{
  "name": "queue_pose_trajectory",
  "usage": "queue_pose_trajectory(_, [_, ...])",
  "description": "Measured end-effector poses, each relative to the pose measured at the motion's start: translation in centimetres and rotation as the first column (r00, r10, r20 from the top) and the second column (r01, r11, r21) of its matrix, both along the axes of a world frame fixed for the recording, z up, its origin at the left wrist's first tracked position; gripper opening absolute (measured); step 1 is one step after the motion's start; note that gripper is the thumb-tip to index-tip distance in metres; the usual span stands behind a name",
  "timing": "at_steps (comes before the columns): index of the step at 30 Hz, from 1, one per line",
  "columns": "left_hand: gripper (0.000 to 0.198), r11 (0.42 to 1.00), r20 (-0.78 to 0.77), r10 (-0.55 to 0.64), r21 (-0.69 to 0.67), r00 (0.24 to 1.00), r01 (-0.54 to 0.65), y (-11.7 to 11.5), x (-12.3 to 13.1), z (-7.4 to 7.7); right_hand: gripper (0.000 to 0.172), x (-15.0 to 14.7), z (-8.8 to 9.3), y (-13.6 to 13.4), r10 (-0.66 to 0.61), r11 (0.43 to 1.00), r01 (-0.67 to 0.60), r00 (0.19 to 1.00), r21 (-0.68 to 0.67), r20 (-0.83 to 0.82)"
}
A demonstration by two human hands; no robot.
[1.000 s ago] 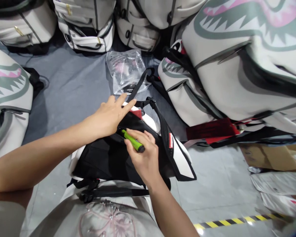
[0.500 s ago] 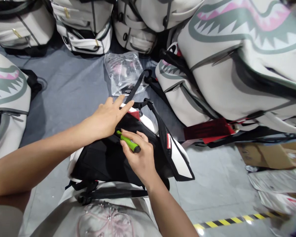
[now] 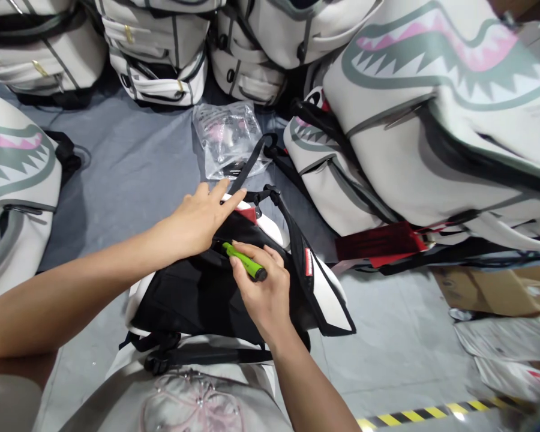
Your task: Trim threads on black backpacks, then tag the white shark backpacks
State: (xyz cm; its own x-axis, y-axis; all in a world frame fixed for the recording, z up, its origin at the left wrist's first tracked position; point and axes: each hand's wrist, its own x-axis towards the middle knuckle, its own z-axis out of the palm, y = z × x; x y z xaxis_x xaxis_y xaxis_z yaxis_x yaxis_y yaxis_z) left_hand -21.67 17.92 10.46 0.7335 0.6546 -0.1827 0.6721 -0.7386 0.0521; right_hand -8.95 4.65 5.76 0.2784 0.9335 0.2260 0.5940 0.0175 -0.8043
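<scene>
A black and white backpack (image 3: pixel 189 306) lies in front of me, its black side facing up. My left hand (image 3: pixel 200 219) rests on its far part with fingers spread, beside a small red patch (image 3: pixel 248 214). My right hand (image 3: pixel 265 282) is closed around a bright green pen-shaped tool (image 3: pixel 245 262) with a black rear end. The tool's front points to the black fabric near my left palm; its tip is hard to make out. A black strap (image 3: pixel 299 240) with a red and white label runs along the bag's right side.
A clear plastic bag (image 3: pixel 227 138) lies on the grey-covered table (image 3: pixel 130 156) beyond the backpack. White backpacks with shark-mouth prints (image 3: pixel 400 150) crowd the right, with another (image 3: pixel 18 162) at left. Stacked bags (image 3: pixel 162 42) line the back. A cardboard box (image 3: pixel 495 288) stands on the floor at right.
My right hand and the green tool have shifted slightly right and down, leaving a little more room from my left hand. The left hand stays on the backpack.
</scene>
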Motion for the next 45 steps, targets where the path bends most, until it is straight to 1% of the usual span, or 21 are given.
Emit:
queue_pose_trajectory(4, [0.094, 1.0, 0.0, -0.012, 0.009, 1.0, 0.012, 0.0, 0.0, 0.0, 0.011, -0.3, -0.1, 0.1, 0.026, 1.0, -0.025, 0.999, 0.016, -0.026])
queue_pose_trajectory(8, [0.093, 1.0, -0.006, -0.006, 0.017, 1.0, 0.006, -0.1, -0.1, -0.1, 0.012, -0.3, -0.1, 0.2, -0.012, 0.998, 0.011, 1.0, 0.062, 0.015])
queue_pose_trajectory(14, [0.095, 1.0, -0.001, 0.006, 0.004, 1.0, -0.006, -0.2, 0.0, 0.2, 0.012, -0.2, -0.2, 0.7, 0.033, 0.999, -0.032, 0.999, 0.038, -0.041])
queue_pose_trajectory(16, [0.095, 1.0, -0.006, 0.01, 0.007, 1.0, -0.01, -0.3, 0.0, 0.3, 0.011, 0.2, 0.3, 0.9, 0.072, 0.997, -0.071, 0.991, 0.013, -0.111])
queue_pose_trajectory(18, [0.094, 1.0, 0.001, 0.014, 0.016, 1.0, -0.014, -0.5, -0.1, 0.2, 0.011, 1.1, 1.6, 1.1, 0.081, 0.997, -0.077, 0.975, 0.027, -0.209])
queue_pose_trajectory(20, [0.095, 1.0, 0.011, 0.018, 0.018, 1.0, -0.018, -0.6, -0.1, 0.1, 0.012, 2.6, 3.3, 1.9, 0.011, 0.988, 0.031, 0.963, 0.152, -0.268])
queue_pose_trajectory(21, [0.095, 1.0, 0.017, 0.018, 0.018, 1.0, -0.018, -0.6, -0.2, 0.1, 0.011, 3.6, 4.2, 2.6, -0.036, 0.964, 0.103, 0.964, 0.247, -0.262])
queue_pose_trajectory(23, [0.097, 1.0, 0.031, 0.013, 0.016, 0.999, -0.013, -0.6, -0.2, 0.0, 0.01, 6.0, 5.4, 5.0, -0.123, 0.899, 0.17, 0.982, 0.405, -0.141])
queue_pose_trajectory(24, [0.098, 1.0, 0.038, 0.008, 0.017, 0.999, -0.009, -0.6, -0.1, 0.0, 0.011, 7.2, 5.6, 6.8, -0.148, 0.885, 0.142, 0.989, 0.444, -0.023])
queue_pose_trajectory(25, [0.099, 1.0, 0.041, 0.007, 0.018, 0.999, -0.008, -0.6, -0.1, 0.1, 0.013, 8.4, 5.5, 8.8, -0.145, 0.899, 0.072, 0.98, 0.431, 0.139])
queue_pose_trajectory(26, [0.101, 1.0, 0.038, 0.009, 0.015, 0.999, -0.01, -0.6, 0.0, 0.2, 0.015, 9.6, 5.0, 11.1, -0.101, 0.93, -0.021, 0.945, 0.368, 0.31])
queue_pose_trajectory(27, [0.103, 1.0, 0.027, 0.017, 0.008, 0.999, -0.017, -0.6, 0.0, 0.2, 0.016, 10.6, 4.2, 13.4, -0.01, 0.961, -0.119, 0.889, 0.251, 0.458])
queue_pose_trajectory(28, [0.105, 1.0, 0.012, 0.026, -0.002, 1.0, -0.026, -0.6, 0.1, 0.3, 0.017, 11.4, 3.2, 15.8, 0.096, 0.98, -0.178, 0.81, 0.086, 0.579])
queue_pose_trajectory(29, [0.108, 0.999, -0.004, 0.035, -0.013, 0.999, -0.035, -0.6, 0.2, 0.3, 0.02, 11.9, 2.1, 18.0, 0.209, 0.977, -0.186, 0.709, -0.108, 0.674])
queue_pose_trajectory(30, [0.11, 0.999, -0.015, 0.041, -0.021, 0.999, -0.041, -0.6, 0.2, 0.2, 0.022, 12.2, 1.0, 20.0, 0.315, 0.949, -0.179, 0.616, -0.261, 0.722])
queue_pose_trajectory(32, [0.113, 0.999, -0.013, 0.04, -0.026, 0.999, -0.04, -0.6, 0.3, 0.1, 0.021, 12.0, -1.0, 23.4, 0.437, 0.895, -0.164, 0.519, -0.416, 0.735])
queue_pose_trajectory(36, [0.122, 0.999, -0.002, 0.014, -0.035, 1.0, -0.014, -0.3, 0.4, 0.0, 0.021, 10.2, -3.2, 27.1, 0.525, 0.845, -0.177, 0.455, -0.505, 0.719])
queue_pose_trajectory(39, [0.121, 0.996, 0.013, 0.043, -0.081, 0.999, -0.041, 0.0, 0.1, 0.5, 0.023, 9.0, -3.7, 27.7, 0.573, 0.813, -0.181, 0.414, -0.553, 0.707])
queue_pose_trajectory(41, [0.112, 0.996, 0.11, 0.041, -0.081, 0.993, -0.032, -0.1, -0.2, 0.7, 0.023, 8.9, -3.9, 27.2, 0.602, 0.796, -0.219, 0.384, -0.564, 0.7])
queue_pose_trajectory(43, [0.093, 1.0, 0.232, 0.015, -0.021, 0.973, -0.01, -0.3, -0.2, 0.3, 0.016, 9.7, -4.5, 27.1, 0.617, 0.787, -0.266, 0.353, -0.557, 0.703])
queue_pose_trajectory(45, [0.066, 0.996, 0.295, 0.014, 0.075, 0.955, -0.038, -0.4, 0.2, -1.0, 0.011, 10.7, -5.6, 28.0, 0.545, 0.829, -0.363, 0.36, -0.425, 0.757])
